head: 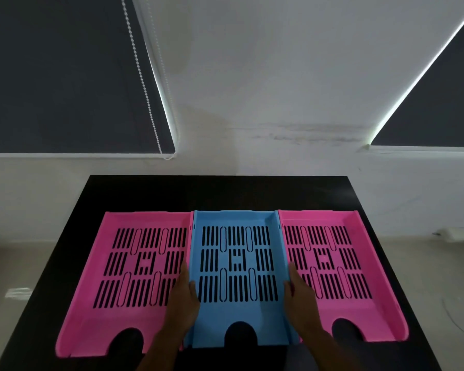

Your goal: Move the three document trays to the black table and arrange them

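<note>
Three slotted document trays lie side by side on the black table. A pink tray is on the left, a blue tray in the middle, and another pink tray on the right. The trays' side walls touch. My left hand grips the blue tray's left wall, thumb inside the tray. My right hand grips its right wall the same way. The fingers of both hands reach over into the pink trays.
The table's far edge meets a white wall. Dark roller blinds hang at the left, with a bead chain, and more at the right. Pale floor shows on both sides of the table.
</note>
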